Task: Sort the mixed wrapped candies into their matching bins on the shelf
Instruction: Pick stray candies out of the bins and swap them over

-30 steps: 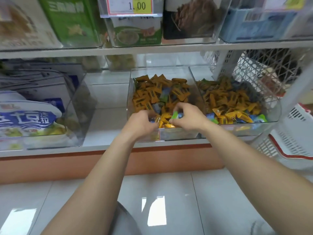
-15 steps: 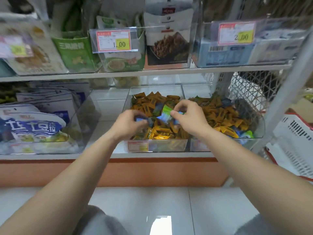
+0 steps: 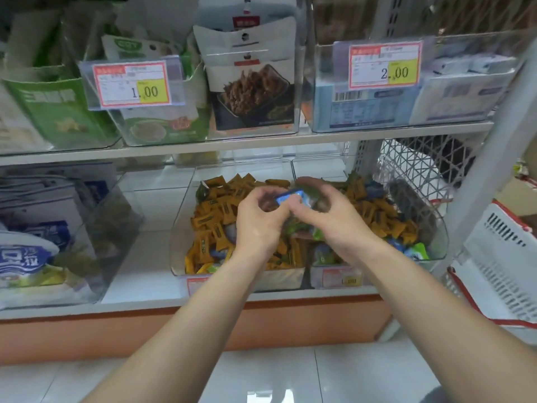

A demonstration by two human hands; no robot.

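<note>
Two clear bins stand side by side on the lower shelf. The left bin [image 3: 177, 251] is full of orange-wrapped candies [image 3: 215, 216] with a few blue and green ones mixed in. The right bin [image 3: 438, 242] holds orange candies [image 3: 374, 210] plus blue and green ones [image 3: 415, 251] at its front. Both my hands hover over the gap between the bins, fingers curled. A blue-wrapped candy [image 3: 290, 196] sits between them, with my left hand [image 3: 258, 219] and my right hand [image 3: 328, 219] both gripping it. A green candy [image 3: 318, 234] shows under my right hand.
Price tags [image 3: 341, 279] hang on the bin fronts. A clear bin with blue-and-white packets [image 3: 26, 257] stands at the left. The upper shelf [image 3: 261, 144] carries snack bins with tags. A white mesh basket [image 3: 418, 167] and a white crate [image 3: 505, 257] are at the right.
Both hands have lifted from the front of the left bin and come together higher up. The candies they picked are now held between them; the camera view tilted upward.
</note>
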